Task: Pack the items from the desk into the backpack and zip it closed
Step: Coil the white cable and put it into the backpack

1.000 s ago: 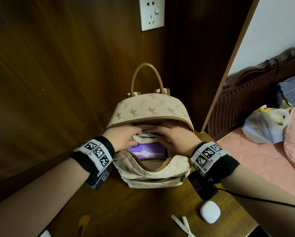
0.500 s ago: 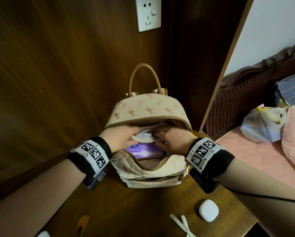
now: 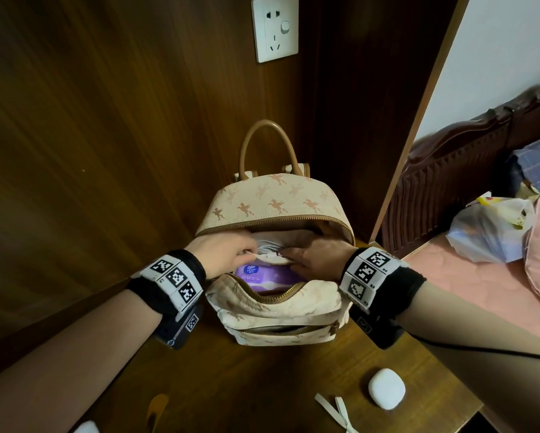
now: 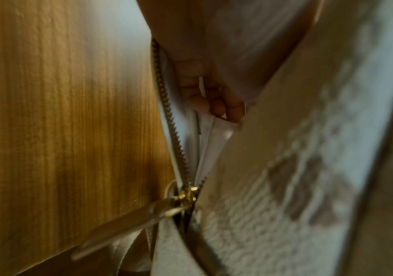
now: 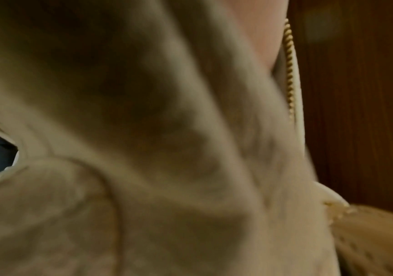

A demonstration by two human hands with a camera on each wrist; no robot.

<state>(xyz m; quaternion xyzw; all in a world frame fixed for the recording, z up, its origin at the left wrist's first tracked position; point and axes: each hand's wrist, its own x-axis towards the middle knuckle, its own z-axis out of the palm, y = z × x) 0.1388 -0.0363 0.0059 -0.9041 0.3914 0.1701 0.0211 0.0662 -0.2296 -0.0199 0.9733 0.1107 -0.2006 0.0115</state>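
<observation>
The beige backpack (image 3: 271, 204) with horse prints stands on the desk, its main zip wide open. Both hands reach into the opening. My left hand (image 3: 228, 253) pinches a coiled white cable (image 3: 267, 245) that sits in the bag's inner pocket; the left wrist view shows its fingers (image 4: 214, 100) curled on something white beside the zip slider (image 4: 186, 198). My right hand (image 3: 315, 256) grips the pocket's pale lip (image 3: 273, 260), thumb on top and fingers hidden inside. A purple tissue pack (image 3: 262, 276) lies in front of the pocket. Only backpack fabric (image 5: 167, 149) fills the right wrist view.
A white earbud case (image 3: 386, 388) and a white ribbon (image 3: 332, 409) lie on the wooden desk (image 3: 262, 385) near its front right. Dark wood panels with a wall socket (image 3: 275, 28) stand behind the bag. A bed (image 3: 481, 285) lies to the right.
The white cable bundle has sunk lower into the inner pocket between both hands. The hands have stayed in the bag's opening.
</observation>
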